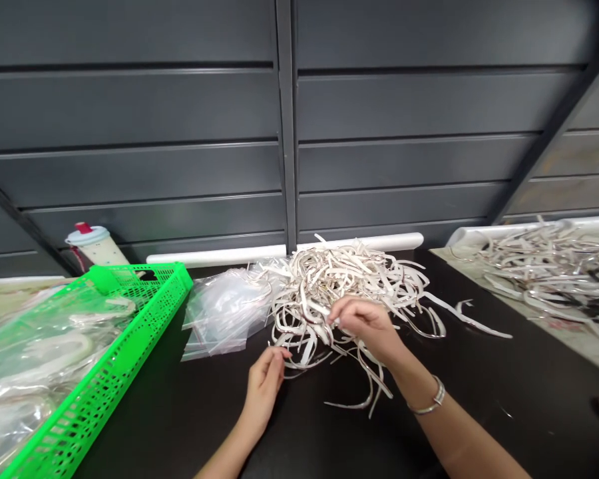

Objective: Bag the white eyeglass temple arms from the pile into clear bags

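Observation:
A tangled heap of thin white strips (352,269), some with a shiny metallic-looking side, lies on the black table in front of me. At the heap's near side, my right hand (367,326) is closed with thumb and fingers pinched on a white strip. My left hand (267,376) is lower and to the left, at the heap's near-left edge. Its thumb and fingers are pressed together beside a curved strip, and whatever is between them is too small to make out. Several loose strips trail toward me below the right hand.
Clear zip bags (227,309) lie in a stack left of the heap. Further left, a green plastic crate (124,352) holds bagged strips. A cup with a red-topped lid (97,246) stands behind it. Another strip heap (564,266) lies right. White rolls (219,256) line the grey panel wall.

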Demonstrator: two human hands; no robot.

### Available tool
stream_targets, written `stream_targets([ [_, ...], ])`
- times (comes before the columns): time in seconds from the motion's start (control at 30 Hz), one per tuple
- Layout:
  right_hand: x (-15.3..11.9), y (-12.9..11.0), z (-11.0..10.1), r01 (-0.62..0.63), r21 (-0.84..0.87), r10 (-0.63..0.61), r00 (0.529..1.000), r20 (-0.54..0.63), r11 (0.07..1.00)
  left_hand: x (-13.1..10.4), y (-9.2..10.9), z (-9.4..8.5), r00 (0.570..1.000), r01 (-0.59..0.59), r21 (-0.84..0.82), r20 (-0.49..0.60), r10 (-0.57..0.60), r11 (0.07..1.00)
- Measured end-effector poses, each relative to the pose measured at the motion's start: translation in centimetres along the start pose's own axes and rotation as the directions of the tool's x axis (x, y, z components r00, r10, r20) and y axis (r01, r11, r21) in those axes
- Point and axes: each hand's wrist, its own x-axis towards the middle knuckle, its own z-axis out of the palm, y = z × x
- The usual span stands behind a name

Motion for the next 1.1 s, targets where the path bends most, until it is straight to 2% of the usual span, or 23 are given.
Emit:
stream_targets([
  [0.1,-0.3,0.4,1.4,-0.004,-0.257,0.042,0.989,0.141,0.966,0.4,0.1,1.8,0.980,0.154,-0.156,0.149,-0.131,0.976],
  [0.17,-1.2,1.1,2.8,0.043,-0.385,0.044,0.976,0.214,0.922,1.1,-0.1,2.4,0.960,0.249,-0.243,0.192,-0.205,0.937],
  [0.27,-3.9,2.4,4.4,0.141,-0.430,0.023,0.935,0.354,0.892,1.9,-0.6,2.4,0.940,0.328,-0.336,0.207,-0.270,0.883],
  [0.33,-6.1,3.1,4.9,0.193,-0.486,0.019,0.917,0.398,0.852,2.1,-1.0,2.3,0.929,0.358,-0.360,0.232,-0.289,0.862],
  [0.43,-8.7,3.8,4.9,0.176,-0.586,0.052,0.935,0.351,0.791,1.8,-1.3,2.1,0.912,0.379,-0.350,0.296,-0.283,0.857],
  [0.5,-9.7,3.9,4.7,0.156,-0.600,0.024,0.959,0.281,0.785,1.5,-1.4,2.2,0.908,0.368,-0.332,0.330,-0.258,0.869],
  [0.6,-9.8,4.1,4.5,0.127,-0.587,-0.057,0.989,0.136,0.799,1.2,-1.5,2.1,0.908,0.331,-0.292,0.357,-0.219,0.897],
  [0.73,-9.1,4.5,4.1,0.073,-0.613,-0.101,0.995,-0.011,0.787,0.8,-1.7,2.1,0.904,0.284,-0.224,0.386,-0.183,0.932],
  [0.93,-8.9,5.0,4.0,0.039,-0.632,-0.096,0.994,-0.057,0.774,0.5,-1.7,2.1,0.903,0.186,-0.161,0.416,-0.104,0.969],
  [1.1,-9.0,4.3,4.3,0.079,-0.616,-0.123,0.992,-0.030,0.784,0.6,-2.4,2.1,0.930,0.000,-0.062,0.367,0.023,0.998],
])
